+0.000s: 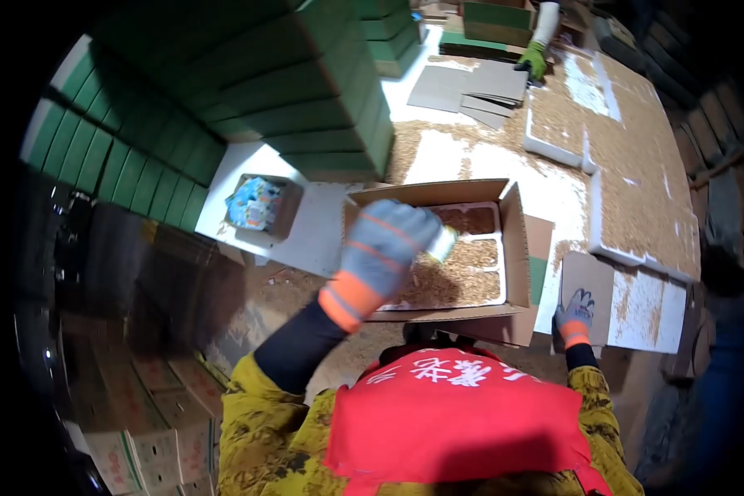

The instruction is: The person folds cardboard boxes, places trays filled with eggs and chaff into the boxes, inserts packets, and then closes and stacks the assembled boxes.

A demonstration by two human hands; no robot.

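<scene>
My left hand (393, 240), in a grey and orange glove, is closed over the open cardboard box (517, 240). A small whitish-green piece (442, 245), perhaps a packet, sticks out from its fingers; its exact kind is unclear. Inside the box lies a white divided tray (503, 277) filled with brown, flake-like bits. To the right, my right hand (576, 310), gloved alike, grips the lower part of a flat cardboard sheet (589, 279); the underside of that grip is hidden.
Blue-and-white packets fill a small box (285, 211) at left. Green boxes (331, 107) stand stacked behind it. White trays of brown bits (636, 190) lie at right. At the back, a co-worker's green-gloved hand (533, 62) touches loose cardboard sheets (488, 89).
</scene>
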